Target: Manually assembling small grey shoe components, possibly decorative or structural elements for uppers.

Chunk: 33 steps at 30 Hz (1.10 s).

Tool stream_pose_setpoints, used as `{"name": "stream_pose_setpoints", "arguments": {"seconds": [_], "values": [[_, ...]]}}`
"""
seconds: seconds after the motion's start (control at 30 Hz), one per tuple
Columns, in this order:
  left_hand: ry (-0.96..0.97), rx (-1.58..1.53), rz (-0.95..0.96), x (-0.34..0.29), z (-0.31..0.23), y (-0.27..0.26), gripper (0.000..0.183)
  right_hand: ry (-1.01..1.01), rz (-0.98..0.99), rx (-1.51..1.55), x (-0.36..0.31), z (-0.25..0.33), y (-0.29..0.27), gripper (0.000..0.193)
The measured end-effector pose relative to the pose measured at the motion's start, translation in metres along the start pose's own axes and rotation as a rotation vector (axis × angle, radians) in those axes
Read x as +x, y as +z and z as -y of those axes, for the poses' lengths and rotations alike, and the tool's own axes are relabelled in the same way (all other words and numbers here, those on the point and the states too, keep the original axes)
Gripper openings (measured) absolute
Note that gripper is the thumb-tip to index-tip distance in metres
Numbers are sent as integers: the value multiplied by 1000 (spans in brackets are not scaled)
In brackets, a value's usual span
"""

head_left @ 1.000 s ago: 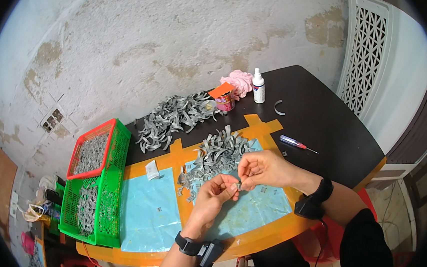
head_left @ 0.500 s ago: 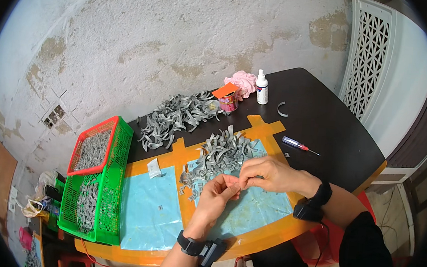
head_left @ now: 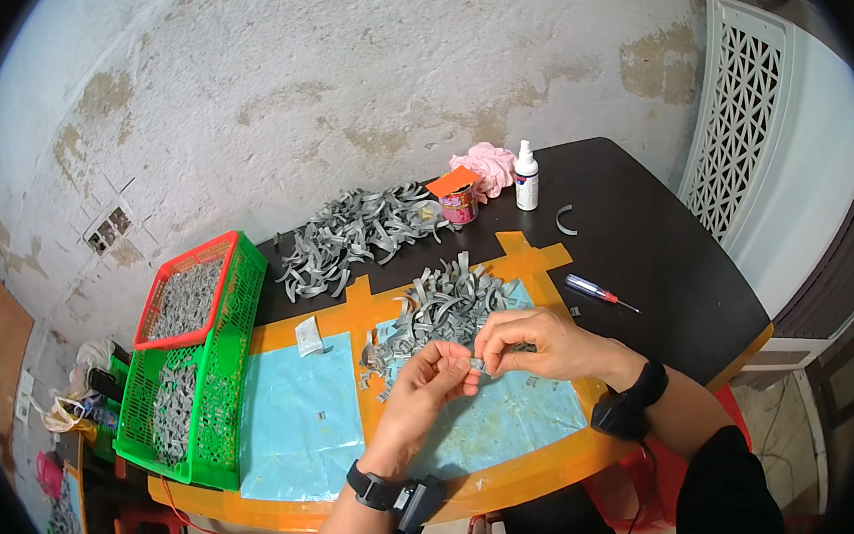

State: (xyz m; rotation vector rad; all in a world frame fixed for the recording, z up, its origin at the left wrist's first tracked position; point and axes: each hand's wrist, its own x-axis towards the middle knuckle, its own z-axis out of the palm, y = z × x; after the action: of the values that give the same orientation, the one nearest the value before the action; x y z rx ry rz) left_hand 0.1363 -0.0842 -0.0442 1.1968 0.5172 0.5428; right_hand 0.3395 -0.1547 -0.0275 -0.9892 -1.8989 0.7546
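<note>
My left hand (head_left: 430,376) pinches a small grey piece (head_left: 477,365) between thumb and fingertips, over the front edge of a heap of grey parts. From the right, my right hand (head_left: 531,344) bends over the same piece, thumb and forefinger closed at its side; the fingers cover most of it. Behind both hands lies the heap of curved grey strips and small grey bits (head_left: 449,304), on a light blue sheet (head_left: 526,415) taped to the table with orange tape.
A second pile of curved grey strips (head_left: 349,236) lies by the wall. To the left stand a green basket (head_left: 222,381) and a red-rimmed tray (head_left: 145,320) holding small grey parts. A screwdriver (head_left: 591,288), spray bottle (head_left: 526,179), tin (head_left: 460,207), pink cloth (head_left: 490,167) and white packet (head_left: 308,336) lie about.
My hands have drawn slightly apart, and the small grey piece now shows between the fingertips. My right hand's fingers have loosened their curl a little.
</note>
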Motion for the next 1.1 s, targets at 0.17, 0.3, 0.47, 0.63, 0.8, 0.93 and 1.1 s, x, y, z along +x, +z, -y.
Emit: {"name": "stream_pose_setpoints", "arguments": {"seconds": [0.17,0.3,0.47,0.63,0.8,0.93,1.1], "values": [[15,-99,59,-4,-9,4,25,2,-82,74,-2,-7,6,3],[-30,-171,21,0,2,-2,24,45,-150,214,-2,-4,8,7],[-41,-297,79,1,7,7,21,21,-207,215,-1,-5,7,8],[95,-255,47,5,16,6,20,37,-218,179,-1,-8,7,7],[145,-266,6,7,19,4,15,56,-212,356,-2,-13,16,8],[119,-329,-9,7,19,3,12,8,-194,390,-1,-8,17,9],[123,-306,34,5,15,-1,11,45,-148,519,-2,-2,12,12]]}}
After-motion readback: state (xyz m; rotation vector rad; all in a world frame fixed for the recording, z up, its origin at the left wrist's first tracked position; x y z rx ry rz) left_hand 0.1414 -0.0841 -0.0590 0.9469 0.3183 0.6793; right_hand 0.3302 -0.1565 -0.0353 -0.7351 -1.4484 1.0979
